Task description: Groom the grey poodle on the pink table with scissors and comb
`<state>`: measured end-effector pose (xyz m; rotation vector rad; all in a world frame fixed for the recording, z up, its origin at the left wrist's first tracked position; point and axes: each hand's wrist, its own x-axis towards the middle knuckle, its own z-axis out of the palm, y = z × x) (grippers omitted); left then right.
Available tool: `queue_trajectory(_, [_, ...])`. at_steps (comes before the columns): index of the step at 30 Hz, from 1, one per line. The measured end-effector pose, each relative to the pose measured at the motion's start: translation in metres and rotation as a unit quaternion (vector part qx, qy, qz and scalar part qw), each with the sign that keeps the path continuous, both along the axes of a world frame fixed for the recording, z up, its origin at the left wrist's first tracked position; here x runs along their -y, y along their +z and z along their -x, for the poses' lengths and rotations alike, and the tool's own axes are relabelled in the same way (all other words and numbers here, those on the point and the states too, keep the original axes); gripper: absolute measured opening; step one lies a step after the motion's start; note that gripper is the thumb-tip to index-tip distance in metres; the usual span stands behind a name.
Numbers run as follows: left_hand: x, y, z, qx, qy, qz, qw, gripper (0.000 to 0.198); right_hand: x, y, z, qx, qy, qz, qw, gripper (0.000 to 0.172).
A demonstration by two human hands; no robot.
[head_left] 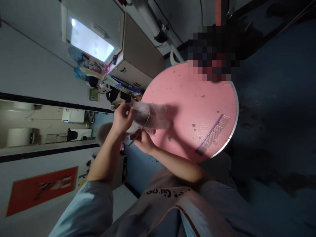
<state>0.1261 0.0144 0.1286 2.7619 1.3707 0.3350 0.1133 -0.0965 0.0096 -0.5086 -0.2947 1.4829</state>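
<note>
A fluffy pale grey-white dog (158,117) stands on the round pink grooming table (185,89), its legs on the table top. Part of its body is hidden behind my hands, and a darker furry part (104,133) shows beyond my left wrist. My left hand (122,119) is closed, with fingertips pinched at a tuft of pale fur. In my right hand (144,141) is a pair of curved scissors (145,122), the blades lying against the dog's fur. Fingers of this hand are wrapped round the handles.
A purple-backed comb (212,133) lies near the table's edge, with small fur clumps (169,138) scattered about. A cabinet (140,49) and cluttered items (118,93) stand beside the table. A pixelated dark shape (214,52) covers one table edge. A metal pole (150,19) runs behind.
</note>
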Motion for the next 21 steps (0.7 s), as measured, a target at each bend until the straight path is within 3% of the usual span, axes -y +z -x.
queue_trajectory(12, [0.015, 0.0, 0.002, -0.006, 0.041, 0.002, 0.999, 0.013, 0.021, -0.003, -0.034, 0.073, 0.105, 0.01, 0.992, 0.03])
queue_trajectory(18, [0.017, 0.0, 0.003, -0.001, 0.052, 0.007, 0.999, 0.013, 0.02, -0.011, -0.034, 0.091, 0.127, 0.002, 0.988, 0.03])
queue_trajectory(21, [0.018, -0.007, 0.001, 0.021, 0.059, 0.023, 0.998, 0.018, 0.029, -0.021, -0.046, 0.146, 0.118, 0.003, 0.982, 0.027])
